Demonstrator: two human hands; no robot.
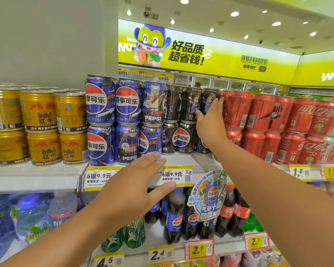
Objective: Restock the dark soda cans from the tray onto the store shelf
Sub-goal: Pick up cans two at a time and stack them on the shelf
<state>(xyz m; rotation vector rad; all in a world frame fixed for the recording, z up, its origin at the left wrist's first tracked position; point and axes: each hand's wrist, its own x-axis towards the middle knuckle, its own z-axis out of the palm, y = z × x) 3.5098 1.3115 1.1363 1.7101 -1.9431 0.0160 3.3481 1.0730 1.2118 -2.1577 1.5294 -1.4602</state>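
**Right hand on a black can, left hand open at the shelf edge**

The right hand (210, 120) reaches up to the top tier of black cans (189, 106) on the shelf (35, 176). Its fingers curl round the right side of the rightmost black can (209, 101), fingertips at the seam where that can meets the red cans (258, 116), and the thumb is spread out to the left across the can's front. The can stands upright on a lower black can, in line with its row.

The left hand (137, 182) is open, fingers straight and slightly fanned, palm away from the camera. It holds nothing. It lies in front of the shelf's front edge, over the price tags (176, 176), with its fingertips near the foot of the lower blue cans (127, 120); whether it touches the edge or the cans cannot be told.

The black cans sit in two tiers between the blue cans to their left and the red ones to their right. Gold cans (41, 128) fill the shelf's left end. Bottles (175, 214) stand on the shelf below.
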